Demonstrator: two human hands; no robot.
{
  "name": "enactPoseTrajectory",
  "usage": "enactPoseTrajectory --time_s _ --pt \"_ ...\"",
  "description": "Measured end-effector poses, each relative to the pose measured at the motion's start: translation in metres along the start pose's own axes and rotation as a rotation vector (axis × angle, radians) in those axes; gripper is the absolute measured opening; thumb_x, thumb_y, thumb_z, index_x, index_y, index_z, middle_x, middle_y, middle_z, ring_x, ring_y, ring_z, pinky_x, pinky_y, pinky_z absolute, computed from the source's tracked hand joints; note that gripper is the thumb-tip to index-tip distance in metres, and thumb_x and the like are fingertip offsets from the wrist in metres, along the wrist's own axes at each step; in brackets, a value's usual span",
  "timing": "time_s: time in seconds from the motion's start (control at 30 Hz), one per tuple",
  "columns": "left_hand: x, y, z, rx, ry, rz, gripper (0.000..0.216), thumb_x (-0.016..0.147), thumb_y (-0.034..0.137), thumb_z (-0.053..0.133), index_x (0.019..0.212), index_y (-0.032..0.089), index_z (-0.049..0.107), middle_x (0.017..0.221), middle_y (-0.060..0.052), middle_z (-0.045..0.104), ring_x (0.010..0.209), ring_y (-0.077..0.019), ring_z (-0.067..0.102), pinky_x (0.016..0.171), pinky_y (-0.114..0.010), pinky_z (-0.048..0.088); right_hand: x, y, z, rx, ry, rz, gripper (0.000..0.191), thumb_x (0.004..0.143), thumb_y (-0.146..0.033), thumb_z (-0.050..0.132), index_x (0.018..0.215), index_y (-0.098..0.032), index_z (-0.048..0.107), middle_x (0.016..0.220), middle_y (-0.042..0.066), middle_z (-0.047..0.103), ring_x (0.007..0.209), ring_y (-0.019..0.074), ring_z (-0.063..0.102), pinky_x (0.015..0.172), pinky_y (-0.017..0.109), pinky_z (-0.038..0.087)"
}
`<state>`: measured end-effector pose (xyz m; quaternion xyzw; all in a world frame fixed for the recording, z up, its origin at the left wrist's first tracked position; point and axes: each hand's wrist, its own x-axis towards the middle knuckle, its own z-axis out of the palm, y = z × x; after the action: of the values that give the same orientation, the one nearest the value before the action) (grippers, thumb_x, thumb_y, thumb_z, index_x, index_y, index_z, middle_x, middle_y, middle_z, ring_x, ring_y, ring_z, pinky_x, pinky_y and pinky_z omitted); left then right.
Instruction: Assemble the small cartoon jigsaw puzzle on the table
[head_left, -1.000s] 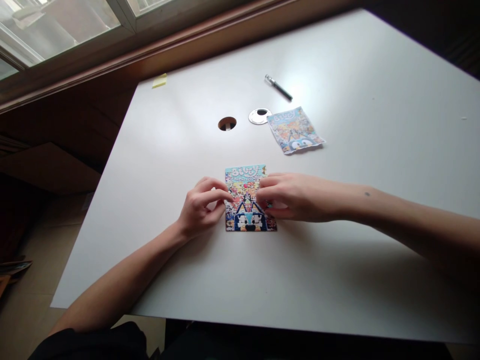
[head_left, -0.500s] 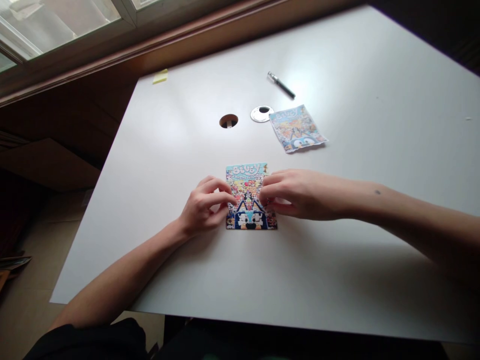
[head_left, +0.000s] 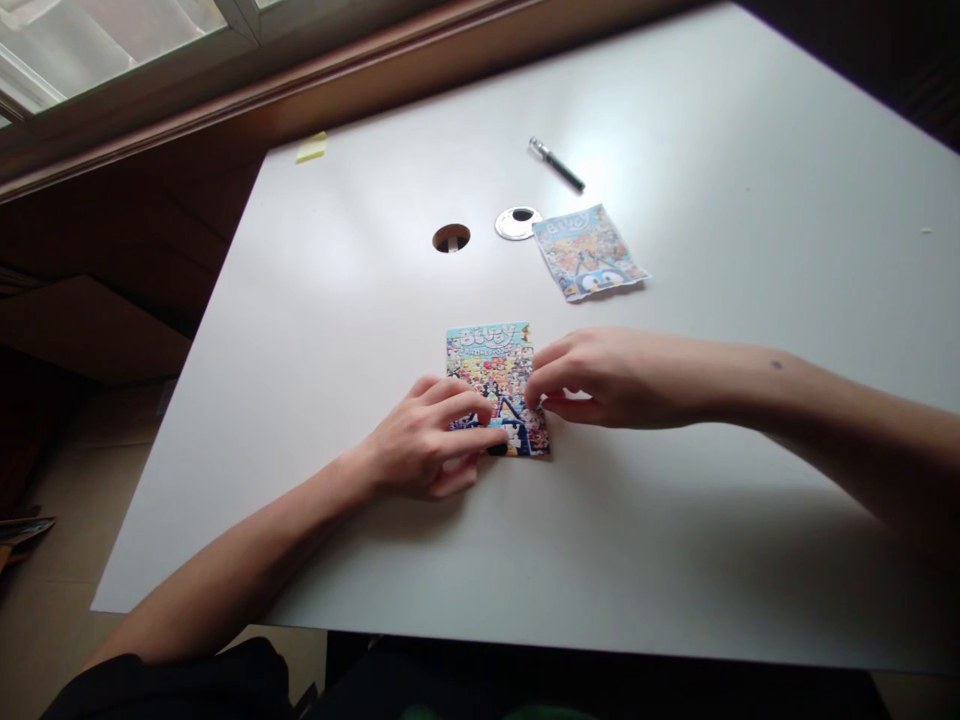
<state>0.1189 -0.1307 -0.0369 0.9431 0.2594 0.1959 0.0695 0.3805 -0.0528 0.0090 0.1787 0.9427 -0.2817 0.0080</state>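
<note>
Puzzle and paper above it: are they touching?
Apart: the head view shows a strip of white table between the puzzle and the paper.

One head-worn camera looks forward and down from the near edge of the smooth white table (head_left: 360, 300), high enough to cover most of it, the small, multicoloured, rectangular jigsaw puzzle (head_left: 491, 366) lying near mid-view.

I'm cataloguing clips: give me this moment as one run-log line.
puzzle: flat on table | left hand: over its lower part | right hand: at its right edge | printed sheet, pen: beyond puzzle
</note>
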Motion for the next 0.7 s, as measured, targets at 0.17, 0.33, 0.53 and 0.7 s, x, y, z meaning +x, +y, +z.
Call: enactPoseTrajectory --time_s 0.17,0.33,0.53,0.7 --pt "0.0011 -0.0004 -0.0005 -0.053 0.044 -0.007 0.04 0.078 0.018 0.061 0.117 0.026 0.065 0.111 -0.006 0.067 0.103 -0.0236 0.057 0.088 -0.041 0.046 -0.0009 -0.0026 -0.0033 0.035 -0.021 -0.045 0.023 0.086 -0.01 0.056 0.087 -0.022 0.075 0.086 0.002 0.069 0.075 0.0138 0.059 0.065 0.025 0.039" --pt "0.0016 -0.006 0.0031 -0.196 0.23 -0.135 0.03 0.078 0.011 0.057 0.103 0.023 0.067 0.099 -0.006 0.066 0.093 -0.0196 0.059 0.086 -0.039 0.051 -0.0013 -0.0036 -0.0037 0.042 -0.077 -0.102 0.026 0.086 -0.007 0.057 0.091 -0.023 0.077 0.09 0.002 0.071 0.073 0.0133 0.06 0.066 0.026 0.039" --pt "0.0015 -0.0071 0.0069 -0.133 0.141 -0.138 0.028 0.079 0.015 0.064 0.105 0.024 0.068 0.103 -0.005 0.067 0.097 -0.0203 0.059 0.089 -0.04 0.049 -0.0023 -0.0059 -0.0026 0.017 -0.1 -0.105 0.031 0.085 -0.005 0.058 0.1 -0.026 0.077 0.091 0.001 0.073 0.075 0.0146 0.062 0.067 0.026 0.039" --pt "0.0029 -0.0059 0.0054 -0.139 0.13 -0.152 0.031 0.08 0.016 0.064 0.11 0.023 0.066 0.104 -0.006 0.067 0.099 -0.0212 0.059 0.09 -0.041 0.048 -0.0026 -0.0068 -0.0034 -0.01 -0.11 -0.116 0.031 0.085 -0.006 0.058 0.099 -0.025 0.076 0.09 0.002 0.072 0.075 0.0153 0.062 0.068 0.027 0.039"
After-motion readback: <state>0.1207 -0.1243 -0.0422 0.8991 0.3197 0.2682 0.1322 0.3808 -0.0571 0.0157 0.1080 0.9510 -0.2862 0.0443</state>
